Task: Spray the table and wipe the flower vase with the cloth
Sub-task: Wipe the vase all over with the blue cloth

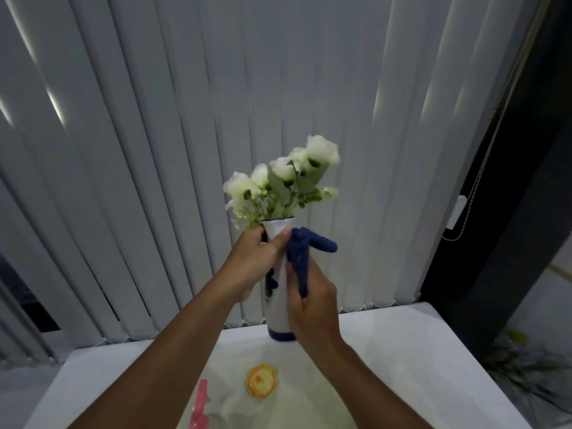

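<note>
A tall white vase (278, 308) with blue markings and a blue base is held up above the far part of the white table (402, 366). White flowers (278, 178) with green leaves stick out of its top. My left hand (257, 258) grips the vase just under its rim. My right hand (309, 301) presses a dark blue cloth (301, 255) against the right side of the vase. The cloth's end pokes out to the right. A pink spray bottle (199, 404) lies at the table's near left, partly behind my left forearm.
A yellow-orange flower-like object (261, 380) lies on the table near the middle. Grey vertical blinds (154, 150) hang right behind the table. A dark frame (510, 212) with a blind cord stands at the right. Patterned floor shows at the lower right.
</note>
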Motion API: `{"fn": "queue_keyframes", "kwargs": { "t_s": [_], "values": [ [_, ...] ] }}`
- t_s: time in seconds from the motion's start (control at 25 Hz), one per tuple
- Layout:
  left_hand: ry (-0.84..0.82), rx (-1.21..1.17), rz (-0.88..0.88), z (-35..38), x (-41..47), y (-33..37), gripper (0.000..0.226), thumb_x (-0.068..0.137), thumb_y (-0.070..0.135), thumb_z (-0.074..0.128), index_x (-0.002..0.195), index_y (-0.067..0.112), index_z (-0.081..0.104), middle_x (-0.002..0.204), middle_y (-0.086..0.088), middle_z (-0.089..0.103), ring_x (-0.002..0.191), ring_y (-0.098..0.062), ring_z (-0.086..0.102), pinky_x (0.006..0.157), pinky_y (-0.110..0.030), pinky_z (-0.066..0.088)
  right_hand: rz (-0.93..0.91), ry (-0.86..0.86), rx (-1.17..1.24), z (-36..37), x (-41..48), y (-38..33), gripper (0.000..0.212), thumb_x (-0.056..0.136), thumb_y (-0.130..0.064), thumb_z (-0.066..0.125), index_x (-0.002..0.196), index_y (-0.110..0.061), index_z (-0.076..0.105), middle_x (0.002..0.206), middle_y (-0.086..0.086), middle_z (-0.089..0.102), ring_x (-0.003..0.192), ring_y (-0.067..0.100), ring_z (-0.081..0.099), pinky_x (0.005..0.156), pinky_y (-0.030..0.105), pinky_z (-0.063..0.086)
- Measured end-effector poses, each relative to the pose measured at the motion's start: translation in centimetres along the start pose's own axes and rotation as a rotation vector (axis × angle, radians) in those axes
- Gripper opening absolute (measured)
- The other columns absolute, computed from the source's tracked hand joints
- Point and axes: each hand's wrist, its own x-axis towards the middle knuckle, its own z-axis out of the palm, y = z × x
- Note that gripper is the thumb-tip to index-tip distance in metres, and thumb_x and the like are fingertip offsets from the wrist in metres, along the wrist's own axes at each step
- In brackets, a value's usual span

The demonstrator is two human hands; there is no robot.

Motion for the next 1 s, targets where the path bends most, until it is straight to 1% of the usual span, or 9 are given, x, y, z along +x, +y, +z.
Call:
{"fn": "queue_keyframes", "kwargs": {
  "t_s": [0.08,0.16,0.36,0.48,0.56,0.64,0.72,0.84,1.0],
  "values": [
    [0.075,-0.07,-0.001,-0.6,0.6,0.2,0.026,0.098,0.037,0.065,0.109,0.015,0.074,0.105,-0.007,0.079,0.095,-0.023,0.075,0.083,-0.036,0.059,-0.244,-0.072,-0.136,0.6,-3.7,2.8,0.042,0.094,-0.007,0.056,0.136,-0.005,0.059,0.137,0.004,0.061,0.132,0.003,0.051,0.107,0.02,0.045],
    [0.124,-0.077,-0.004,-1.4,0.9,0.2,0.024,0.097,0.039,0.066,0.105,0.019,0.075,0.102,-0.004,0.08,0.095,-0.023,0.075,0.088,-0.039,0.06,-0.484,-0.16,-0.201,0.7,-7.2,6.5,0.038,0.096,-0.013,0.054,0.132,-0.004,0.061,0.142,0.007,0.055,0.145,0.01,0.038,0.115,0.035,0.04],
    [0.12,-0.028,0.019,-1.5,0.6,0.2,0.015,0.095,0.041,0.067,0.095,0.027,0.073,0.097,0.0,0.079,0.092,-0.02,0.074,0.086,-0.039,0.059,-0.61,-0.181,-0.203,1.1,-7.5,7.8,0.033,0.099,-0.011,0.044,0.101,-0.002,0.076,0.116,0.006,0.064,0.106,0.018,0.061,0.097,0.021,0.052],
    [0.052,-0.077,0.013,-0.8,0.2,0.5,0.014,0.096,0.033,0.069,0.094,0.021,0.075,0.094,-0.003,0.08,0.088,-0.02,0.075,0.078,-0.033,0.061,-0.325,-0.07,-0.045,0.8,-3.2,3.7,0.038,0.085,-0.009,0.056,0.12,-0.004,0.069,0.118,0.007,0.068,0.108,0.014,0.065,0.098,0.016,0.045],
    [-0.014,-0.107,-0.004,-0.8,-0.3,1.0,0.018,0.098,0.03,0.066,0.1,0.015,0.075,0.095,-0.004,0.08,0.084,-0.018,0.075,0.068,-0.023,0.061,0.141,-0.015,0.195,-0.1,0.2,1.4,0.023,0.096,-0.02,0.057,0.109,-0.009,0.074,0.096,-0.002,0.077,0.091,0.001,0.07,0.081,0.024,0.053],
    [-0.09,-0.15,-0.003,-1.1,-0.7,1.5,0.023,0.099,0.028,0.064,0.11,0.011,0.075,0.101,-0.006,0.081,0.086,-0.018,0.077,0.068,-0.023,0.06,0.611,-0.111,0.454,-0.5,2.2,1.4,0.031,0.1,-0.034,0.057,0.091,-0.011,0.076,0.076,0.001,0.078,0.078,0.018,0.074,0.075,0.038,0.058],
    [-0.152,-0.211,0.002,-1.6,-0.8,2.1,0.022,0.1,0.025,0.063,0.113,0.01,0.074,0.1,-0.004,0.082,0.085,-0.016,0.077,0.069,-0.022,0.061,0.866,-0.176,0.653,-0.4,1.6,1.7,0.04,0.095,-0.044,0.058,0.101,-0.009,0.076,0.091,0.015,0.08,0.088,0.036,0.075,0.088,0.051,0.059],
    [-0.213,-0.27,0.013,-2.2,-0.6,2.2,0.022,0.1,0.023,0.06,0.115,0.013,0.073,0.103,-0.003,0.082,0.089,-0.014,0.077,0.079,-0.024,0.062,1.121,-0.174,0.927,-0.5,-2.0,1.6,0.043,0.096,-0.045,0.055,0.1,-0.007,0.074,0.084,0.015,0.079,0.074,0.031,0.075,0.069,0.04,0.061],
    [-0.223,-0.333,-0.019,-2.2,-0.4,0.8,0.026,0.101,0.026,0.058,0.121,0.014,0.07,0.119,-0.008,0.079,0.103,-0.019,0.075,0.093,-0.03,0.059,1.08,-0.095,1.107,-0.9,-4.0,1.6,0.034,0.104,-0.033,0.045,0.11,-0.01,0.07,0.095,0.012,0.08,0.079,0.026,0.078,0.061,0.035,0.064]
  ]
}}
